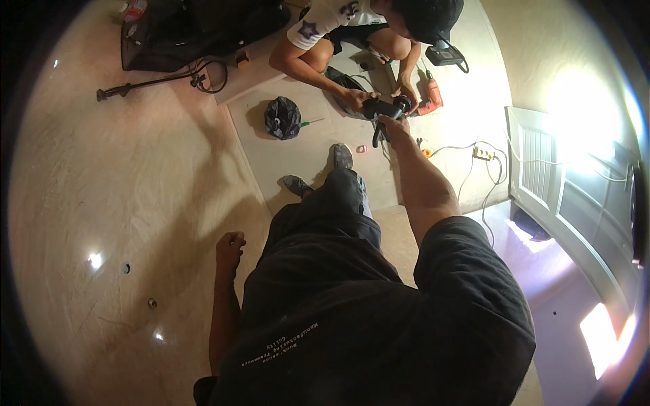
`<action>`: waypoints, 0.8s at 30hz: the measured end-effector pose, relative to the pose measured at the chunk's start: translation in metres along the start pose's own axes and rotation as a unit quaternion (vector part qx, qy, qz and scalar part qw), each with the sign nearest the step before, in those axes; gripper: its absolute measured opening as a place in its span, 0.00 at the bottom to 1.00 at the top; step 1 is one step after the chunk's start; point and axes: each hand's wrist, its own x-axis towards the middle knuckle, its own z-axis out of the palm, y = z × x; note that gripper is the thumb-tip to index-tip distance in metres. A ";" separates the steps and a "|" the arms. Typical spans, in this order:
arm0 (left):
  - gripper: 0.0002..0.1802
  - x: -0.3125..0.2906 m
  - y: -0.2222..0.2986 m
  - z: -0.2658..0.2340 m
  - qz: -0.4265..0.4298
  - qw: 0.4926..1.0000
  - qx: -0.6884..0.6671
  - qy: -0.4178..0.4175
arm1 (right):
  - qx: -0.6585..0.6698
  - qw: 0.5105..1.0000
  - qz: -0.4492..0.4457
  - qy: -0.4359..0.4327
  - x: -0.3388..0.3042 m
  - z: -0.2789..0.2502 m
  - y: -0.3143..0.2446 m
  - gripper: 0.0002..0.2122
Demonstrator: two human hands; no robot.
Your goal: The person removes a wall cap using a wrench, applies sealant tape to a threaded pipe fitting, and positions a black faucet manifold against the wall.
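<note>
My right arm stretches forward, and my right hand (394,127) is closed on a black power tool (386,109) with a handle and a round end. A person crouching opposite has both hands (355,100) on the same tool. Its exact kind is hard to make out. My left hand (231,249) hangs low at my left side, its fingers curled, with nothing visible in them. Beside the co-worker's knee lies a red corded drill (431,100).
A black plastic bag (282,118), a green-handled screwdriver (313,122) and a small pink-and-white roll (362,149) lie on the floor board. Cords run to a socket strip (483,153) near a white louvered door (535,159). A black stick (145,88) lies by a dark bag (203,40).
</note>
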 end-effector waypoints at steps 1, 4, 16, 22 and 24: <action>0.20 0.003 0.010 -0.004 0.010 1.000 0.009 -0.007 | 0.023 1.000 -0.012 -0.009 0.019 -0.005 0.019 0.15; 0.20 -0.001 -0.005 -0.001 -0.025 1.000 0.005 0.010 | 0.008 1.000 -0.021 -0.004 -0.006 0.011 0.019 0.16; 0.24 0.017 0.029 0.012 0.051 0.997 0.007 -0.052 | 0.107 0.990 -0.047 0.080 -0.097 0.044 0.005 0.26; 0.21 0.024 0.076 0.024 0.152 0.984 0.039 -0.082 | 0.119 0.989 -0.044 0.081 -0.138 0.059 -0.008 0.28; 0.20 0.029 0.088 0.029 0.199 0.976 0.043 -0.077 | 0.134 0.983 -0.085 0.096 -0.140 0.064 -0.004 0.27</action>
